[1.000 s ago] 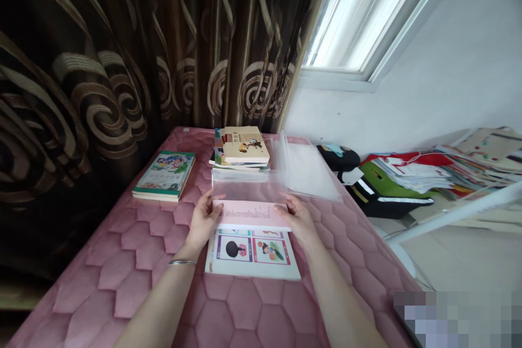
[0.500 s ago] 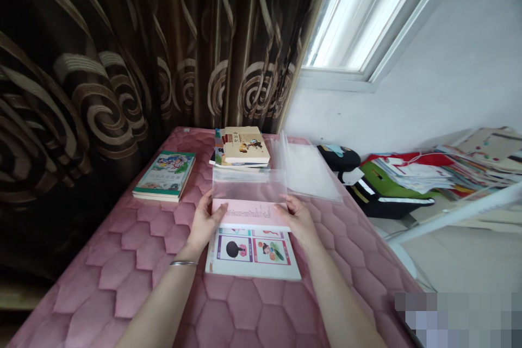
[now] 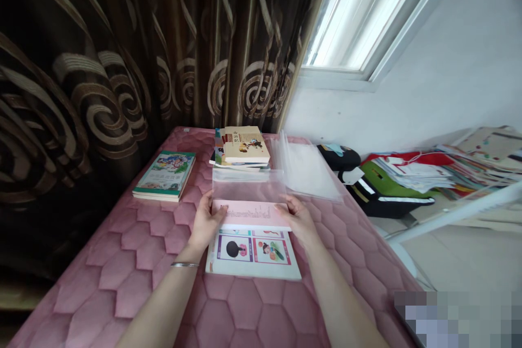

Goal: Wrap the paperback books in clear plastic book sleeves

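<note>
A book (image 3: 256, 266) lies on the pink quilted surface, its near part showing colourful framed pictures. Above its far part, both hands hold a pink printed page (image 3: 248, 217), with a clear plastic book cover (image 3: 248, 190) stretching away beyond it. My left hand (image 3: 207, 220) grips the left edge, thumb on the pink page and fingers around the side, partly hidden. At the right edge my right hand (image 3: 299, 220) is closed the same way, thumb on top. Whether the pink page is loose or part of the book cannot be told.
Farther back stands a stack of books (image 3: 244, 147), beside a pile of clear plastic covers (image 3: 312, 171). Green-edged books (image 3: 165, 174) lie at the left. A patterned curtain (image 3: 163, 38) hangs behind. Past the right edge are a green-and-black bag (image 3: 387, 190) and piled papers (image 3: 414, 174).
Both hands keep their hold on the pink page and plastic cover. My left thumb has slid slightly inward to the right; little else differs.
</note>
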`<state>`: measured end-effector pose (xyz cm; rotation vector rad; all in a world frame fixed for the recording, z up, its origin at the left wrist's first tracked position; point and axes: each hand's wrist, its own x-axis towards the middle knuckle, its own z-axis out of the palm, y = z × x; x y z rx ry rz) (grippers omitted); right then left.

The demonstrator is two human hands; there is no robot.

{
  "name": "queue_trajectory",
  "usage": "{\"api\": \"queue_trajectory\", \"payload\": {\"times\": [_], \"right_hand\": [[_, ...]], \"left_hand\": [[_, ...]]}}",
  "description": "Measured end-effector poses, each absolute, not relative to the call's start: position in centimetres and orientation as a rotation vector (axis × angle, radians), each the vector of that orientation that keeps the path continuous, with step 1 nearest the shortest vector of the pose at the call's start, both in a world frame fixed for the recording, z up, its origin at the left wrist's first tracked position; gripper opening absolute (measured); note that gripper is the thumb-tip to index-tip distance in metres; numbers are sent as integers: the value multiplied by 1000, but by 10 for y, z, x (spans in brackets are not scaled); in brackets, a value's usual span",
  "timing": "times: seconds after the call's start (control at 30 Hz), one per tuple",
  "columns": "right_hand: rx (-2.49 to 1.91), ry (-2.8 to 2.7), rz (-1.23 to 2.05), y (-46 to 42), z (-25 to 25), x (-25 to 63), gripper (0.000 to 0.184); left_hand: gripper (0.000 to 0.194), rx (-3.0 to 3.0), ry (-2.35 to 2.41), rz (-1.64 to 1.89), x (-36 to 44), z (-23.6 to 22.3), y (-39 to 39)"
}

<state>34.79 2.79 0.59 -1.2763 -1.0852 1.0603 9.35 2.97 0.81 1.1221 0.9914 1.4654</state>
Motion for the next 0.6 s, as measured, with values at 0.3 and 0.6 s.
{"api": "queue_trajectory", "payload": {"times": [0.3,0.6], "right_hand": [[-1246,-1120,1059,29,1,348,57],[-1288,-1090,1030,28,8,344,52]], "left_hand": [[60,1141,997,1454,92,12,28],[56,1174,1037,1469,93,7,31]]}}
